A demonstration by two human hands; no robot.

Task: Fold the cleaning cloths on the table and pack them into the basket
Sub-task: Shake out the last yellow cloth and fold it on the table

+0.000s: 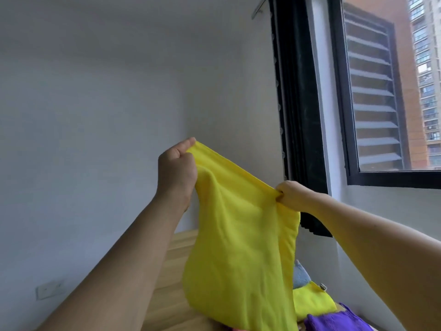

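A yellow cleaning cloth [241, 247] hangs in the air above the wooden table [171, 271]. My left hand [177, 167] pinches its upper left corner, raised high. My right hand [292, 195] pinches the upper right corner, lower and further right. The top edge stretches taut between both hands and the cloth drapes down. Behind it on the table lie more cloths: a blue one [300, 274], a second yellow one [312, 302] and a purple one [334, 321]. No basket is in view.
A white wall runs along the left and back, with a socket plate [49, 289] low down. A black-framed window [386, 91] with a dark curtain edge [300, 115] stands at the right, close behind the table.
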